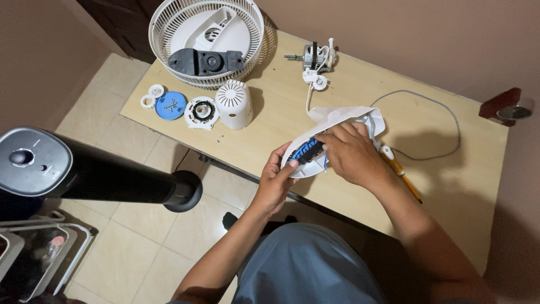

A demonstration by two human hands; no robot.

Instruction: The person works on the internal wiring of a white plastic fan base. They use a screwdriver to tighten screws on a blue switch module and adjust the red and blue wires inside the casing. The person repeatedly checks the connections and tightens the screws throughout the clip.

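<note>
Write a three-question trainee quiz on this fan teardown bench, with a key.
1. True or false: the left hand steadies the white fan housing from below.
2. What do the right hand fingertips press on inside it? A) blue-and-black switch block B) fan motor C) blue disc
3. Which part lies inside the white fan grille?

Key: 1 true; 2 A; 3 the black bracket, on a white cover piece.
</note>
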